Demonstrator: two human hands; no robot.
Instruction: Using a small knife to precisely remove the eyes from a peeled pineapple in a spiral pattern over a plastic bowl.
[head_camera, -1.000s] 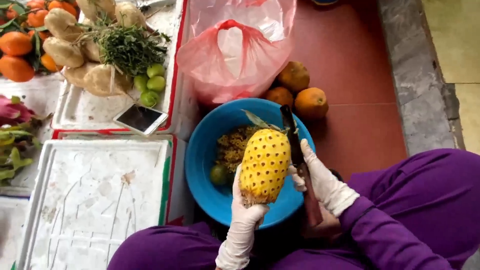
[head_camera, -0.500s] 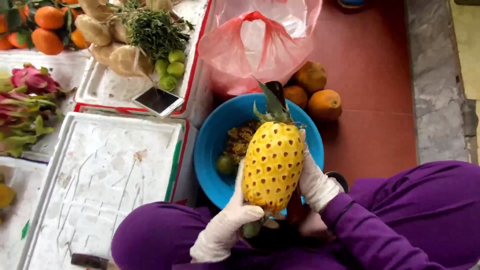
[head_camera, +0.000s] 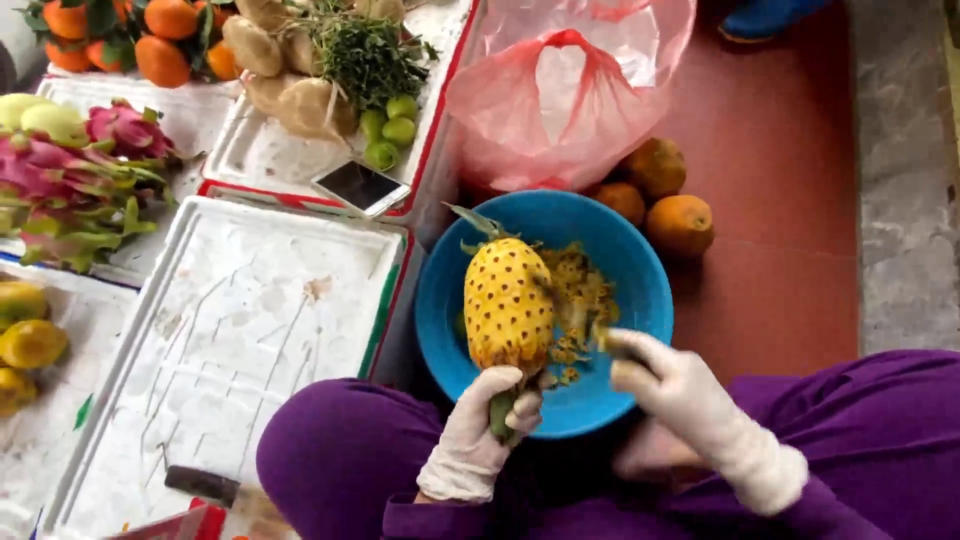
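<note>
We are gripping the peeled pineapple (head_camera: 508, 305) by its stem in our closed left hand (head_camera: 478, 440), above the blue bowl (head_camera: 640, 300); our right hand (head_camera: 665, 375), beside it, is curling over something we cannot tell.

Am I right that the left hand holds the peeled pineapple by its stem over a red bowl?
Not quite: the bowl is blue, not red. The head view shows the left hand gripping the peeled pineapple by its stem over it.

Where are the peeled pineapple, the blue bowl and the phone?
peeled pineapple (head_camera: 508, 300), head view, middle of its yellow flesh.
blue bowl (head_camera: 640, 275), head view, bare inner wall on the right.
phone (head_camera: 360, 187), head view, centre of its dark screen.
</note>
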